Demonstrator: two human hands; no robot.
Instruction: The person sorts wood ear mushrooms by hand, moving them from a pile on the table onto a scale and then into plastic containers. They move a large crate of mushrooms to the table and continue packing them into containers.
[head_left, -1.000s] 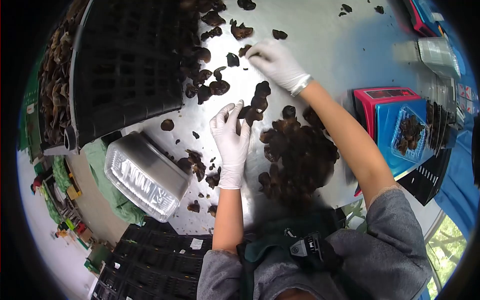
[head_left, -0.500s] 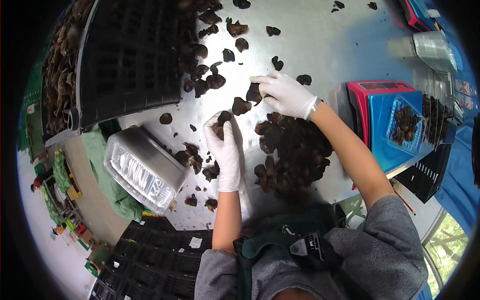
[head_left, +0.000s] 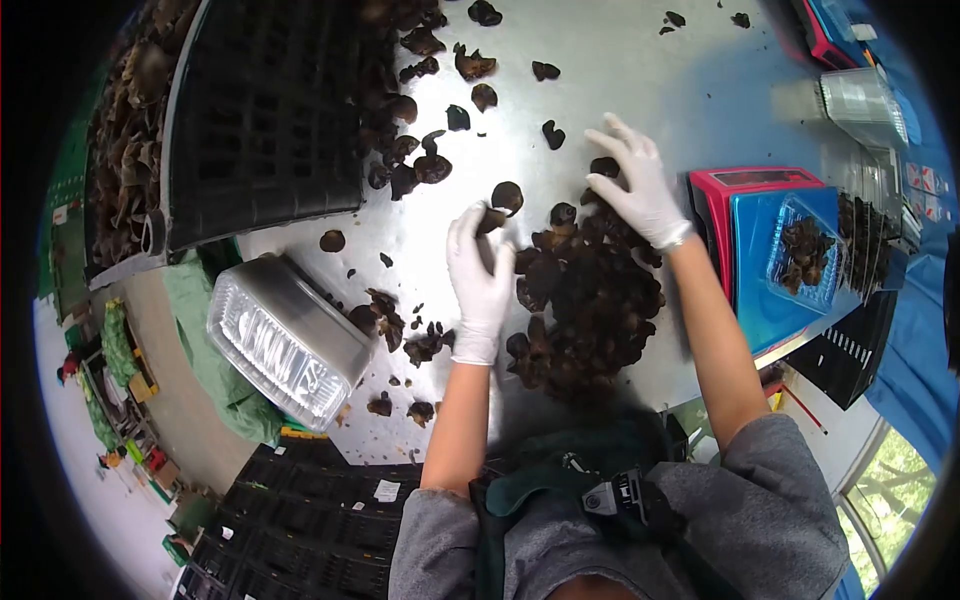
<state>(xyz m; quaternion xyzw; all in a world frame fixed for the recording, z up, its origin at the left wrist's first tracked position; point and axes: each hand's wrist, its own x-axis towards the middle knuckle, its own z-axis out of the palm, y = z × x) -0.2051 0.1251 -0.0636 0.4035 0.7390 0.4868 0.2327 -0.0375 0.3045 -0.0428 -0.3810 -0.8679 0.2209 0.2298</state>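
Note:
My left hand (head_left: 480,290), in a white glove, is low over the metal table with thumb and fingers apart. A dark wood ear mushroom piece (head_left: 492,221) lies at its fingertips, and a rounder mushroom piece (head_left: 507,197) is just beyond. My right hand (head_left: 645,195), gloved too, has its fingers spread beside a mushroom piece (head_left: 604,168) above the heap. Below and between both hands lies a large pile of dark wood ear mushrooms (head_left: 590,300).
A black crate (head_left: 265,120) stands at upper left, with loose mushroom pieces beside it. Stacked clear plastic trays (head_left: 290,340) lie at lower left. To the right, a blue-topped red scale (head_left: 755,215) carries a clear tray (head_left: 805,245) of mushrooms. More clear containers (head_left: 865,105) stand behind.
My left hand has moved right and upward, and its pinch on a dark mushroom piece has opened. My right hand has shifted right, its fingers now spread, away from the pieces it was touching.

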